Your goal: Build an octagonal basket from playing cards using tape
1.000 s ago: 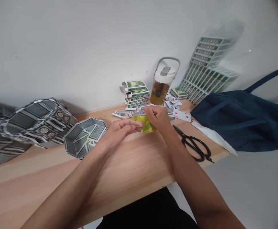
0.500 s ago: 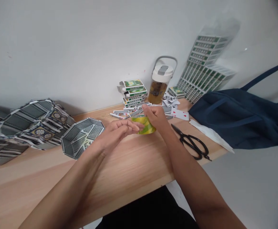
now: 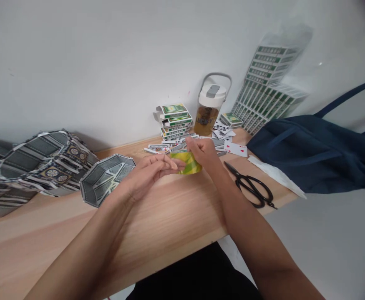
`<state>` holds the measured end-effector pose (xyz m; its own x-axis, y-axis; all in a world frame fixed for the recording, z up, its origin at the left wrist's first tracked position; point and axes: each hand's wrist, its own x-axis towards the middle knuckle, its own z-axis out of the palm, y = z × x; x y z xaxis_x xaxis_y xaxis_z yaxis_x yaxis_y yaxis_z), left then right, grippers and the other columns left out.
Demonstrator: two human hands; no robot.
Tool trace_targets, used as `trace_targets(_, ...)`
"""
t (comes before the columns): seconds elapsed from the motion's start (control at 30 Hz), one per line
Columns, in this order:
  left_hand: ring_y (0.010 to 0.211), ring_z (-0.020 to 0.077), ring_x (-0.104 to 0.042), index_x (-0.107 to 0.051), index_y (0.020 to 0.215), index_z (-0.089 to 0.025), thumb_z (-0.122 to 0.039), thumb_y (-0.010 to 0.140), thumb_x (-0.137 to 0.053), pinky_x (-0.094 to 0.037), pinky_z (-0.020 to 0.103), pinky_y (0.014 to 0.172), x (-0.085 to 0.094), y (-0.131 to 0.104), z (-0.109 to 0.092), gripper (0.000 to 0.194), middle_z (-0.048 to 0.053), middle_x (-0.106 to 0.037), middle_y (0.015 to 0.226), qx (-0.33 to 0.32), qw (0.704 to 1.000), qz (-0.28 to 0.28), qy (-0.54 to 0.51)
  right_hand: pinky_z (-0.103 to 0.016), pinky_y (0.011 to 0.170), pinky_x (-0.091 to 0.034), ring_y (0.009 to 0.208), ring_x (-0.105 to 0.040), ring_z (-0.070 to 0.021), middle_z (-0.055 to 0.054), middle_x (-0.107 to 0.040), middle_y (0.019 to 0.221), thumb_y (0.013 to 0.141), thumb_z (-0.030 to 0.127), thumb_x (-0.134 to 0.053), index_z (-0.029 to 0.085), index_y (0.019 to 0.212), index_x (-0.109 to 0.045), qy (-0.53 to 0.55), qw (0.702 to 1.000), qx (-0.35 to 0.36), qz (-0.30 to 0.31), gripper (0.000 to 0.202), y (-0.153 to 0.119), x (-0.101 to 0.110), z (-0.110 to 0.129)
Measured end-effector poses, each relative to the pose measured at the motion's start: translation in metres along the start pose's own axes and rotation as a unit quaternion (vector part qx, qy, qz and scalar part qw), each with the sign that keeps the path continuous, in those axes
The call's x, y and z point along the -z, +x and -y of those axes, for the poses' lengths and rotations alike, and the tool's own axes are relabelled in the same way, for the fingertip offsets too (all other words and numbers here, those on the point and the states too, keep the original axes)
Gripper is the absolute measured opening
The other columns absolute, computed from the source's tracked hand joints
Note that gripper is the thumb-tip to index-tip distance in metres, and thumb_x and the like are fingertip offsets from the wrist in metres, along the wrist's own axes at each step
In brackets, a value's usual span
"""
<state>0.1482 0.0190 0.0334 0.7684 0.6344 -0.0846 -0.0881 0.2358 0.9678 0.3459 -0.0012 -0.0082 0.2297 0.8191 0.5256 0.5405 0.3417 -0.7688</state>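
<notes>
A glossy yellow-green card-sized piece [image 3: 190, 162] is held above the table between my two hands; whether it is a folded card or a wrapper I cannot make out. My right hand [image 3: 202, 151] is closed around its right side, thumb on top. At its left edge my left hand [image 3: 154, 168] has its fingers pressed together against it. Just behind the hands lie loose playing cards [image 3: 160, 148], partly covered by my right hand. Black scissors [image 3: 252, 189] rest beside my right forearm. An octagonal bowl of folded cards [image 3: 90, 189] stands left of my left hand.
Card boxes [image 3: 176, 121] are stacked against the wall beside a lidded bottle [image 3: 205, 118]. Wrapped card packs [image 3: 260, 89] lean at the right, behind a dark blue bag [image 3: 310, 158]. A larger folded-card basket [image 3: 72, 166] stands at the left. White paper [image 3: 276, 177] lies near the bag.
The yellow-green piece has shifted slightly left and tilted a little in my hands. Both hands stay on it. The rest of the view is only slightly shifted.
</notes>
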Motion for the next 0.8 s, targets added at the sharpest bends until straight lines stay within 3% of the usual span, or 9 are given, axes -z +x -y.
trace_targets(0.13, 0.108, 0.0262, -0.064, -0.067, 0.072, -0.012, -0.011, 0.077, -0.054, -0.037, 0.046, 0.109, -0.001, 0.0, 0.001, 0.013, 0.012, -0.072, 0.105, -0.009, 1.0, 0.0, -0.021, -0.027, 0.055, -0.033, 0.052, -0.042, -0.0118, 0.001, -0.044, 0.047, 0.09, 0.058, -0.042, 0.02, 0.048, -0.044, -0.079, 0.996, 0.038, -0.018, 0.057, 0.0, 0.003, 0.006)
trace_targets(0.33, 0.108, 0.0258, -0.064, -0.068, 0.076, -0.012, -0.013, 0.077, -0.056, -0.037, 0.047, 0.109, -0.004, 0.001, 0.005, 0.011, 0.012, -0.072, 0.107, -0.004, 0.999, 0.005, -0.043, -0.027, 0.057, -0.031, 0.051, -0.037, -0.0104, 0.003, -0.039, 0.047, 0.093, 0.051, -0.04, 0.02, 0.048, -0.037, -0.124, 0.989, 0.073, -0.039, 0.055, -0.001, 0.001, 0.012)
trace_targets(0.53, 0.112, 0.0262, -0.061, -0.066, 0.07, -0.013, -0.01, 0.076, -0.056, -0.036, 0.047, 0.109, -0.006, 0.003, 0.006, 0.012, 0.012, -0.071, 0.108, -0.006, 0.998, 0.016, -0.061, -0.028, 0.049, -0.021, 0.048, -0.026, -0.0086, 0.005, -0.024, 0.048, 0.093, 0.046, -0.043, 0.021, 0.049, -0.027, -0.055, 0.997, 0.009, -0.046, 0.054, -0.001, -0.003, 0.01)
trace_targets(0.67, 0.116, 0.0263, -0.059, -0.064, 0.068, -0.013, -0.006, 0.075, -0.053, -0.036, 0.047, 0.109, -0.006, 0.004, 0.005, 0.015, 0.012, -0.07, 0.11, -0.016, 0.996, 0.032, -0.076, -0.026, 0.048, -0.024, 0.048, -0.029, -0.0087, 0.005, -0.028, 0.048, 0.092, 0.051, -0.044, 0.021, 0.048, -0.033, 0.02, 0.998, -0.034, -0.052, 0.054, 0.0, -0.003, 0.007)
trace_targets(0.8, 0.114, 0.0264, -0.06, -0.063, 0.068, -0.014, -0.008, 0.075, -0.052, -0.036, 0.047, 0.109, -0.005, 0.003, 0.004, 0.015, 0.012, -0.071, 0.109, -0.016, 0.998, 0.031, -0.056, -0.026, 0.048, -0.025, 0.047, -0.03, -0.0088, 0.005, -0.03, 0.047, 0.091, 0.053, -0.043, 0.021, 0.048, -0.036, 0.018, 0.998, -0.027, -0.062, 0.055, 0.0, -0.005, 0.003)
